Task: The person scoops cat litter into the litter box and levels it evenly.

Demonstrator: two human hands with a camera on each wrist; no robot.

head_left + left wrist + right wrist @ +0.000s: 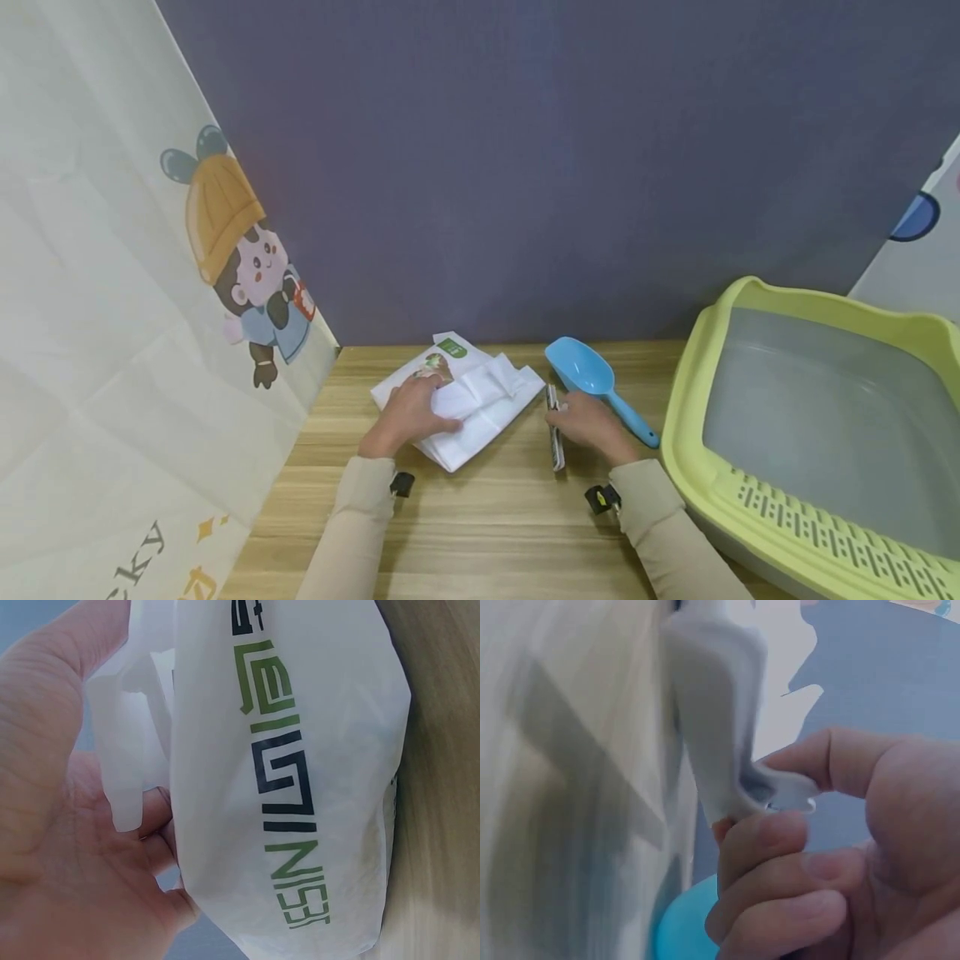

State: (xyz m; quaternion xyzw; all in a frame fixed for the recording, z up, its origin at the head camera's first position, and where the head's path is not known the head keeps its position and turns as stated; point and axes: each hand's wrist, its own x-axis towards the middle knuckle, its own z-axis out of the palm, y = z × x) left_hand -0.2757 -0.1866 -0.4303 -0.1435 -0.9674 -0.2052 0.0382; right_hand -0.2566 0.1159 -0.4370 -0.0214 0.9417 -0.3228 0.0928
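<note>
A folded white plastic bag (487,425) with green and dark printing lies on the wooden table. My left hand (412,412) grips it from the left, thumb and fingers about its loose folds. In the left wrist view, a handle strip of the bag (285,772) hangs in front of the left palm (90,847). My right hand (592,423) pinches a slim white-and-dark strip (557,450) standing on edge; its kind cannot be told. Up close in the right wrist view, the strip (712,712) is pale and bent, between thumb and curled fingers (769,855).
Just beyond the right hand lies a blue scoop (585,367), its handle pointing toward the litter box. That box (686,400), grey with a yellow-green rim, takes up the right side. A dark wall (510,167) borders the table's back, a printed curtain (112,292) its left.
</note>
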